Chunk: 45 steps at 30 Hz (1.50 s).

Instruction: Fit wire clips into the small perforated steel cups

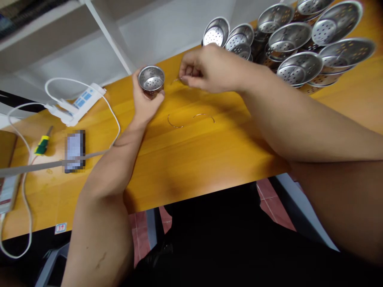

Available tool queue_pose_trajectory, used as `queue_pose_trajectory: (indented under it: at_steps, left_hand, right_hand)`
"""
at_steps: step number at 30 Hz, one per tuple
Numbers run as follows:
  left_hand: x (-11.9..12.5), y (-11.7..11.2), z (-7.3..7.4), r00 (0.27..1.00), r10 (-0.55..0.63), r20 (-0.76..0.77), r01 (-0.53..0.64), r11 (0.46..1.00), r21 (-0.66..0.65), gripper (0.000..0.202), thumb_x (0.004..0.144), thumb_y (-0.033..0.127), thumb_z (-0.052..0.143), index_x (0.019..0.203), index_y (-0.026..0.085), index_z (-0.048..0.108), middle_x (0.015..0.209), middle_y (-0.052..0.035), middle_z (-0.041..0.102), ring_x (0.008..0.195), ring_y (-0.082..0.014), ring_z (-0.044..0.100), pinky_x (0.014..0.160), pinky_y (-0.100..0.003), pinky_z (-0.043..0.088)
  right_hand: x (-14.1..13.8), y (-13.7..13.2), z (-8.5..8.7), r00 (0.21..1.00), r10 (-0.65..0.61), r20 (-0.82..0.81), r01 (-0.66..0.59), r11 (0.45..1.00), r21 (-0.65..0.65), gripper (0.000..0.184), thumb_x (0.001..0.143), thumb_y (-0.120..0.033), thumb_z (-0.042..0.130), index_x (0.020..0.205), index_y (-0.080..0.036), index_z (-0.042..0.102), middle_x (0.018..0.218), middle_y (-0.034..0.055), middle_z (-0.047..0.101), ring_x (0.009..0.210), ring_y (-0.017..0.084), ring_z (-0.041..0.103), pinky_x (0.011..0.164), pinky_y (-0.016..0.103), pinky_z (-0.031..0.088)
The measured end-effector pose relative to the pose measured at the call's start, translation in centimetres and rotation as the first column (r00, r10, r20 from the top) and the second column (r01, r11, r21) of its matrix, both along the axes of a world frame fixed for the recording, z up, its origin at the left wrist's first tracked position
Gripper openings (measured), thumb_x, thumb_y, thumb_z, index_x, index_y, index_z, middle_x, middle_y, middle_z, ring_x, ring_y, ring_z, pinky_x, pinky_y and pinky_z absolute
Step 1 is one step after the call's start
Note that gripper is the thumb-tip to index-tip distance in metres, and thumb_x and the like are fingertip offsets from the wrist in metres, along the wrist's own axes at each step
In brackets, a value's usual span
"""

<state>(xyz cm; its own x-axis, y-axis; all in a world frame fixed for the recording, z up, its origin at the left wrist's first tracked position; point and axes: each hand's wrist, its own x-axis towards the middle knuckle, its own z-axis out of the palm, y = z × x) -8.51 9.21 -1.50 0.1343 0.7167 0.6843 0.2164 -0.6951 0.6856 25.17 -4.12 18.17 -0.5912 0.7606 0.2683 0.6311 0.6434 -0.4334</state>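
My left hand (145,104) is wrapped round a small perforated steel cup (151,79), holding it upright just above the yellow wooden table (191,159). Just to its right, my right hand (206,68) is closed in a pinch on a thin bent wire (176,80) whose end points toward the cup. Two more curved wire pieces (175,122) (204,116) lie on the table in front of my hands.
Several perforated steel baskets and cups (295,40) are piled at the table's far right. At the left lie a white power strip with cable (76,104), a green-handled screwdriver (42,144) and a phone (74,150). A white shelf frame (104,32) stands behind the table.
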Motion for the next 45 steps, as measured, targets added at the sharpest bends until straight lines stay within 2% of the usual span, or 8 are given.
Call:
queue_pose_trajectory:
  at_steps: [7,14,21,27,33,36,39,45]
  left_hand:
    - [1.5,0.2,-1.2,0.972,-0.218,0.084,0.222,0.974,-0.049,0.114,0.061,0.091,0.109,0.162,0.072,0.057,0.16,0.0051,0.08,0.143,-0.0412,0.083,0.129,-0.084,0.073]
    - [3.6,-2.2,-0.6,0.943,-0.326,0.063,0.329,0.943,-0.052,0.124,0.056,0.105,0.107,0.161,0.063,0.059,0.169,0.0003,0.078,0.154,-0.0424,0.085,0.125,-0.079,0.083]
    - [3.8,-3.9,0.8,0.967,-0.254,-0.022,0.25,0.961,-0.122,0.132,0.06,0.106,0.112,0.166,0.048,0.06,0.166,-0.0079,0.08,0.153,-0.0422,0.086,0.136,-0.07,0.076]
    - [4.1,-4.6,1.6,0.996,-0.032,-0.087,0.023,0.995,-0.102,0.129,0.061,0.107,0.112,0.159,0.04,0.062,0.163,-0.0116,0.079,0.152,-0.0401,0.083,0.141,-0.062,0.067]
    - [3.6,-4.0,0.6,0.974,-0.223,-0.047,0.219,0.972,-0.089,0.114,0.069,0.099,0.113,0.16,0.045,0.07,0.157,-0.0083,0.084,0.148,-0.0414,0.086,0.135,-0.07,0.073]
    - [3.4,-3.7,0.0,0.944,-0.33,0.006,0.329,0.94,-0.086,0.115,0.069,0.101,0.108,0.167,0.056,0.07,0.161,-0.0058,0.083,0.144,-0.0437,0.087,0.116,-0.072,0.082]
    - [3.3,-3.8,-0.1,0.941,-0.336,0.027,0.337,0.932,-0.136,0.121,0.063,0.107,0.104,0.167,0.057,0.07,0.164,-0.0068,0.081,0.137,-0.0452,0.089,0.094,-0.068,0.087]
    - [3.5,-4.5,1.0,0.955,-0.297,-0.015,0.292,0.944,-0.155,0.12,0.056,0.109,0.106,0.161,0.058,0.076,0.155,-0.0044,0.084,0.133,-0.0407,0.089,0.099,-0.062,0.088]
  right_hand:
    - [0.3,0.2,-0.6,0.96,-0.031,-0.279,0.009,0.997,-0.078,0.026,0.123,-0.032,0.066,0.137,-0.026,0.087,0.112,0.0036,0.095,0.079,0.016,0.081,0.084,0.032,0.063]
    - [-1.4,-0.5,-1.1,0.991,-0.091,-0.094,0.089,0.996,-0.031,0.033,0.123,-0.032,0.068,0.144,-0.02,0.09,0.129,0.0069,0.094,0.1,0.019,0.077,0.092,0.033,0.058]
    - [-2.5,-1.2,-1.8,0.993,-0.115,-0.012,0.115,0.993,-0.003,0.036,0.124,-0.02,0.062,0.15,-0.013,0.087,0.128,0.0112,0.091,0.099,0.021,0.069,0.094,0.033,0.053]
    - [-2.5,-0.8,-2.4,0.989,-0.108,-0.103,0.105,0.994,-0.028,0.041,0.124,-0.027,0.063,0.153,-0.011,0.086,0.127,0.0124,0.091,0.097,0.021,0.068,0.088,0.034,0.052]
    - [-2.2,-0.5,-2.3,0.989,-0.138,-0.046,0.14,0.99,0.029,0.043,0.124,-0.029,0.06,0.153,-0.016,0.09,0.129,0.0122,0.093,0.101,0.024,0.075,0.093,0.036,0.053]
    - [-2.3,-0.7,-1.9,0.989,-0.145,-0.016,0.146,0.989,0.026,0.044,0.123,-0.027,0.061,0.153,-0.016,0.091,0.129,0.0129,0.094,0.104,0.026,0.078,0.095,0.037,0.053]
    - [-2.4,-0.9,-1.7,0.99,-0.143,-0.008,0.143,0.989,0.023,0.044,0.123,-0.025,0.062,0.154,-0.012,0.091,0.129,0.0134,0.094,0.104,0.026,0.079,0.095,0.037,0.053]
    - [-2.7,-1.3,-1.4,0.981,-0.185,0.064,0.182,0.982,0.05,0.046,0.123,-0.02,0.062,0.158,-0.016,0.092,0.137,0.0115,0.095,0.105,0.027,0.08,0.097,0.037,0.055]
